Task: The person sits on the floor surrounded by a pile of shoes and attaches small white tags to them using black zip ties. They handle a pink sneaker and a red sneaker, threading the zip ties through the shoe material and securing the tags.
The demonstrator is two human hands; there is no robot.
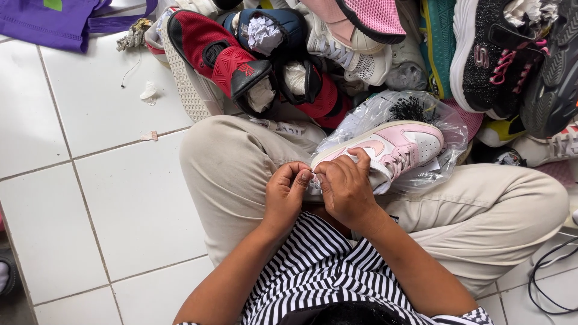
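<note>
Head view: both hands, left hand (288, 191) and right hand (344, 188), pinch a bagged pink sneaker (391, 147) over white floor tiles (102, 180).

Perhaps shoe shop: piled sneakers (373, 54), tiled floor (108, 198).

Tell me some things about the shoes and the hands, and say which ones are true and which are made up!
1. A pink and white sneaker sits inside a clear plastic bag. True.
2. The left hand and right hand pinch the bag's end together. True.
3. The floor is green carpet. False: it is white tile.
4. The person sits on a chair. False: they sit on the floor, legs folded.
5. A red and black shoe lies in the pile. True.
</note>
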